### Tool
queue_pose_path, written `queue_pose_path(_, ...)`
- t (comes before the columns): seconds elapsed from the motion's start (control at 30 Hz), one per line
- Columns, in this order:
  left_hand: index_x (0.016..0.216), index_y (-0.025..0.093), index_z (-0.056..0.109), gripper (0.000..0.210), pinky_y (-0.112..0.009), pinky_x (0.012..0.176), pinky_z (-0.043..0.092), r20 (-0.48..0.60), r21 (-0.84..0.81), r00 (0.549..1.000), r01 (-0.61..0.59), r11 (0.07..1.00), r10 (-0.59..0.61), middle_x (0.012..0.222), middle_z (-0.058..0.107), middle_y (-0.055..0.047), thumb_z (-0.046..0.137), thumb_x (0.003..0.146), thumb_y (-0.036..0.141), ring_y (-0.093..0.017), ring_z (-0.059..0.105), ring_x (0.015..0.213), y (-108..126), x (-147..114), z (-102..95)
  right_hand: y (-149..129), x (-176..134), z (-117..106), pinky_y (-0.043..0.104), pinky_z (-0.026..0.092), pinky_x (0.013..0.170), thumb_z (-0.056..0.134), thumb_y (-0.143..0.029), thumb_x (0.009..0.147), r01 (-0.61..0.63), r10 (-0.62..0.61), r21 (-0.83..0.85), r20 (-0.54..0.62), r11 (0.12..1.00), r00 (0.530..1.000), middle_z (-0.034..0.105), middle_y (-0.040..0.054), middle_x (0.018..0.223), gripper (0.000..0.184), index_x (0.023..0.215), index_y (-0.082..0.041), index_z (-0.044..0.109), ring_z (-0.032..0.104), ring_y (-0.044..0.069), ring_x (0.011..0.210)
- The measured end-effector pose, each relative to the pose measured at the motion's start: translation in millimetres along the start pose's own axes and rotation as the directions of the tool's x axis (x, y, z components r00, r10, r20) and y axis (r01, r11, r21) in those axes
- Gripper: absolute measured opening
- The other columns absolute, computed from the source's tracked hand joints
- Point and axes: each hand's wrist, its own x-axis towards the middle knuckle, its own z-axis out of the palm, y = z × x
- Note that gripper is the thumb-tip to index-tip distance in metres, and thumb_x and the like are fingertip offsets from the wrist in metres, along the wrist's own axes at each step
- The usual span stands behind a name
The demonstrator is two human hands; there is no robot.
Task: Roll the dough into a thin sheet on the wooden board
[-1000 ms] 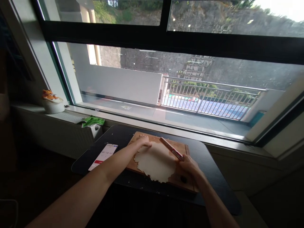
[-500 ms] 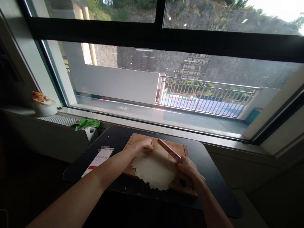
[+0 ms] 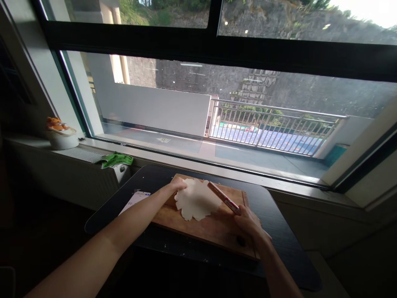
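A thin, ragged-edged sheet of pale dough (image 3: 198, 201) lies over the far middle of a wooden cutting board (image 3: 198, 229). My left hand (image 3: 179, 183) pinches the dough's far left edge between thumb and fingers. In my right hand (image 3: 249, 221) is a reddish-brown rolling pin (image 3: 221, 196) with a label, its far end angled up and left beside the dough's right edge. The pin's near end runs under my palm and shows just past the wrist. Whether the pin touches the dough, I cannot tell.
The board rests on a dark table (image 3: 279, 236) with rounded corners. A phone (image 3: 136, 199) lies left of the board, partly behind my left forearm. Beyond are a window sill (image 3: 198, 161), a radiator with a green cloth (image 3: 116, 159), and a white pot (image 3: 63, 138).
The dough sheet has shifted away from me, baring the board's near part. My left hand has gone left and now grips the dough's edge. The rolling pin stays nearly in place.
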Motion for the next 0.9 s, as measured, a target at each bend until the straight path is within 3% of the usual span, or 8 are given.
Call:
queue_pose_path(0.1, 0.079, 0.013, 0.065, 0.005, -0.021, 0.053, 0.053, 0.085, -0.067, 0.994, 0.075, 0.995, -0.069, 0.07, 0.071, -0.003, 0.064, 0.075, 0.011, -0.021, 0.072, 0.071, -21, -17, -7.4, 0, -1, 0, 0.031, 0.041, 0.07, 0.046, -0.021, 0.085, -0.003, 0.003, -0.01, -0.005, 1.0, 1.0, 0.067, 0.0111, 0.118, 0.027, 0.103, -0.022, 0.066, 0.066, 0.025, 0.096)
queue_pose_path(0.23, 0.08, 0.016, 0.062, 0.01, -0.022, 0.049, 0.052, 0.204, -0.177, 0.975, 0.124, 0.976, -0.087, 0.065, 0.069, 0.0, 0.066, 0.071, 0.012, -0.019, 0.07, 0.062, -40, -40, -9.8, -2, -4, -1, 0.03, 0.037, 0.068, 0.043, -0.018, 0.086, 0.028, -0.029, -0.033, -0.005, 0.999, 1.0, 0.069, 0.0099, 0.1, 0.028, 0.102, -0.019, 0.065, 0.064, 0.024, 0.093)
queue_pose_path(0.33, 0.078, 0.017, 0.062, 0.004, -0.022, 0.05, 0.051, 0.225, -0.09, 0.97, 0.117, 0.989, -0.094, 0.061, 0.067, 0.0, 0.063, 0.075, 0.014, -0.019, 0.07, 0.059, -46, -50, -19.9, -9, -6, -2, 0.028, 0.035, 0.069, 0.045, -0.014, 0.084, 0.128, -0.129, -0.056, -0.023, 0.99, 0.991, 0.068, 0.0084, 0.097, 0.025, 0.098, -0.018, 0.065, 0.062, 0.021, 0.089)
queue_pose_path(0.47, 0.071, 0.017, 0.065, 0.01, -0.025, 0.061, 0.052, -0.023, 0.285, 0.999, -0.018, 0.958, 0.026, 0.069, 0.071, -0.004, 0.061, 0.08, 0.017, -0.021, 0.072, 0.07, -45, -47, -43.0, -32, -5, -2, 0.028, 0.034, 0.072, 0.047, -0.01, 0.083, 0.245, -0.255, -0.114, -0.078, 0.963, 0.964, 0.066, 0.0094, 0.096, 0.024, 0.095, -0.016, 0.066, 0.058, 0.019, 0.087)
queue_pose_path(0.57, 0.085, 0.018, 0.069, 0.014, -0.031, 0.079, 0.053, -0.193, 0.397, 0.973, -0.044, 0.917, 0.13, 0.095, 0.073, -0.009, 0.055, 0.087, 0.019, -0.025, 0.07, 0.095, -33, -33, -46.6, -54, 1, 0, 0.029, 0.035, 0.075, 0.051, -0.015, 0.083, 0.309, -0.318, -0.12, -0.058, 0.943, 0.946, 0.066, 0.0111, 0.098, 0.021, 0.096, -0.015, 0.068, 0.058, 0.021, 0.089)
queue_pose_path(0.7, 0.102, 0.019, 0.068, 0.025, -0.033, 0.096, 0.048, -0.255, 0.481, 0.891, -0.219, 0.849, 0.375, 0.111, 0.07, -0.01, 0.044, 0.096, 0.021, -0.022, 0.063, 0.11, -8, -11, -16.6, -82, 19, 7, 0.032, 0.038, 0.082, 0.052, -0.021, 0.086, 0.392, -0.394, -0.111, 0.007, 0.913, 0.919, 0.066, 0.0106, 0.107, 0.023, 0.101, -0.018, 0.07, 0.059, 0.023, 0.099)
queue_pose_path(0.8, 0.123, 0.018, 0.064, 0.033, -0.042, 0.112, 0.038, -0.162, 0.577, 0.82, -0.372, 0.727, 0.549, 0.13, 0.064, -0.011, 0.043, 0.098, 0.027, -0.026, 0.053, 0.128, -5, -5, 17.4, -95, 30, 20, 0.037, 0.038, 0.094, 0.046, -0.033, 0.094, 0.381, -0.393, -0.113, -0.113, 0.917, 0.912, 0.064, 0.0103, 0.122, 0.033, 0.119, -0.023, 0.066, 0.056, 0.026, 0.115)
queue_pose_path(0.9, 0.143, 0.018, 0.05, 0.049, -0.053, 0.12, 0.022, -0.066, 0.643, 0.816, -0.404, 0.65, 0.574, 0.148, 0.052, -0.011, 0.039, 0.1, 0.038, -0.03, 0.038, 0.143, -21, -14, 42.7, -92, 31, 44, 0.045, 0.033, 0.107, 0.042, -0.044, 0.098, 0.367, -0.397, -0.165, -0.231, 0.916, 0.888, 0.057, 0.0126, 0.138, 0.045, 0.133, -0.022, 0.058, 0.047, 0.03, 0.131)
